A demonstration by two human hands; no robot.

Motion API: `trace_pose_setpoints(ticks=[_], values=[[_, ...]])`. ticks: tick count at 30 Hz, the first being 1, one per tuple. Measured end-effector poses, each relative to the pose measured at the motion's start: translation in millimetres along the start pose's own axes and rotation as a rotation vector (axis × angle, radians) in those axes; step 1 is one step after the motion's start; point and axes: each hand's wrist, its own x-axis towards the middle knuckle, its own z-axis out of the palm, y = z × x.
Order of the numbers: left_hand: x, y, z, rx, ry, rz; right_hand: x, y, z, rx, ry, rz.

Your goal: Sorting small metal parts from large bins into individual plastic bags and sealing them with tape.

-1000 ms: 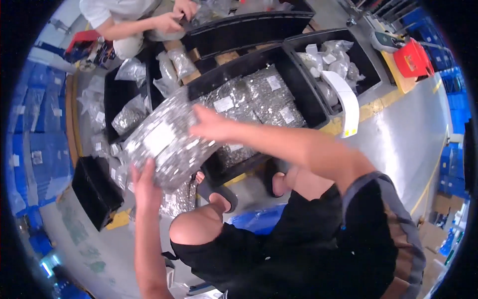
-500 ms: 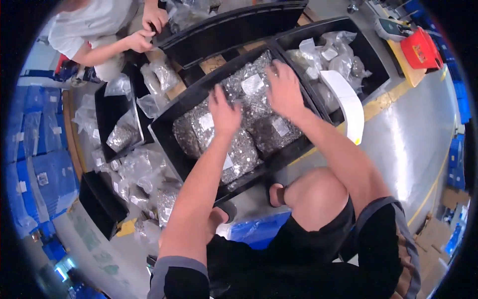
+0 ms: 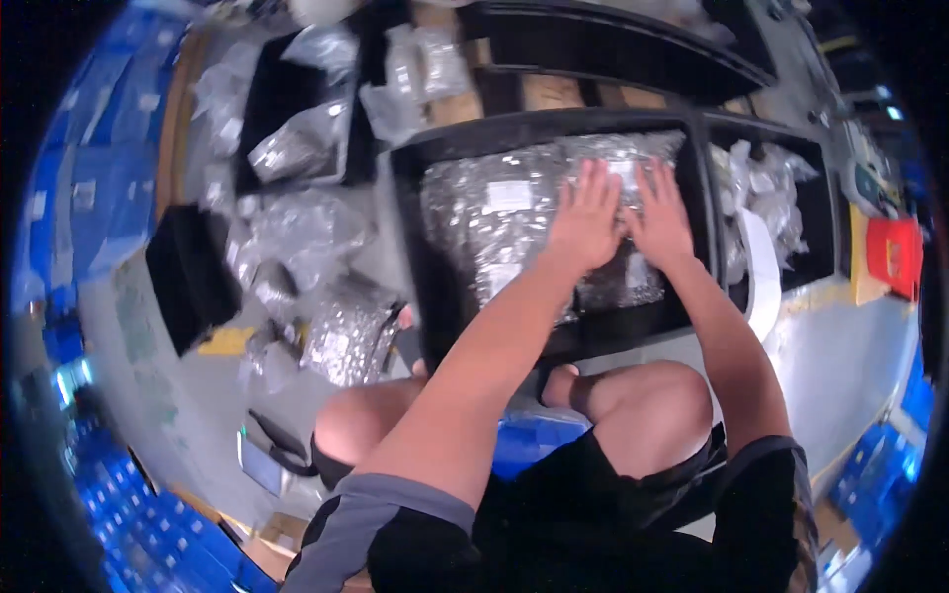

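Both hands are palm down in the far right part of a black crate (image 3: 633,334). The left hand (image 3: 585,227) lies flat with its fingers spread a little, pointing at the crate's far edge. The right hand (image 3: 660,217) is flat beside it, nearer the crate's right edge, its fingers slightly parted. Neither hand has hold of anything; they appear to rest on a clear bag (image 3: 647,146) of small silvery pieces, though blur makes the contact hard to judge. That bag lies against the far edge, near the far right corner. A labelled bag (image 3: 455,198) of similar pieces fills the left side of the crate. Just beyond the right edge stands a second crate (image 3: 819,219) holding loose plastic packets (image 3: 779,193), and a white strip (image 3: 762,277) hangs beside it. Left of the black crate, a silvery bag (image 3: 344,331) lies on the floor (image 3: 188,415).
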Motion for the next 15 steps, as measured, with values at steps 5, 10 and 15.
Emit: trace_pose_setpoints(ticks=[5,10,15], values=[[11,-48,-107,-0.242,-0.385,0.124,16,17,-18,0.094,-0.189,-0.078],[-147,-214,-224,-0.853,0.502,-0.121,2,74,9,0.063,0.052,-0.027],[-505,-349,-107,-0.298,0.940,-1.191,36,-143,-55,0.514,0.141,-0.243]])
